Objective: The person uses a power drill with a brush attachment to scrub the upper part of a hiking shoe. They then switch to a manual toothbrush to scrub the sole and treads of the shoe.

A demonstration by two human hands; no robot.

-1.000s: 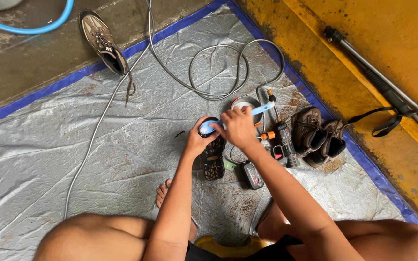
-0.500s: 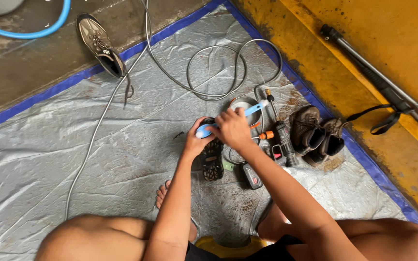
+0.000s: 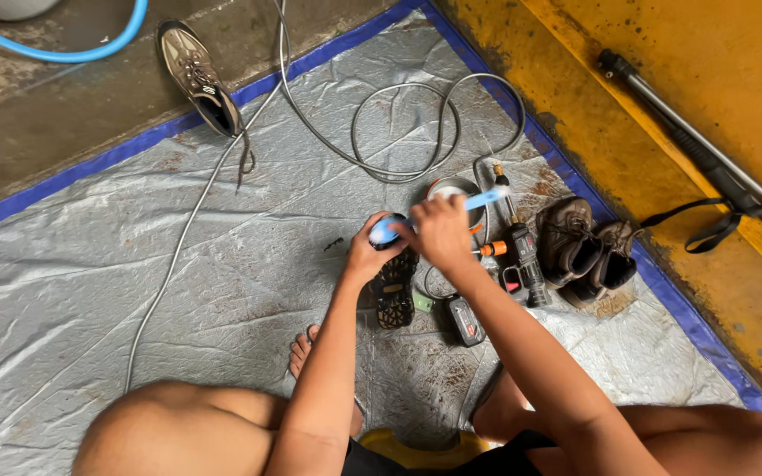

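Observation:
My left hand (image 3: 370,254) holds a black shoe (image 3: 394,291) sole-up over the grey tarp (image 3: 134,256), gripping its upper end. My right hand (image 3: 441,231) is closed around a light blue brush (image 3: 480,201) whose handle sticks out toward the upper right; its rounded blue end (image 3: 384,232) lies against the shoe by my left fingers. A small metal bowl (image 3: 453,188) sits just beyond my right hand.
A black cordless spray tool (image 3: 524,264) and a battery pack (image 3: 466,320) lie right of the shoe. A pair of brown shoes (image 3: 586,251) rests at the tarp's right edge. One grey sneaker (image 3: 196,75), a coiled grey hose (image 3: 399,132), a blue hose (image 3: 72,48) and a folded tripod (image 3: 698,150) lie farther out.
Both hands and the shoe have stayed in place; my right hand shifted the brush slightly left along the shoe.

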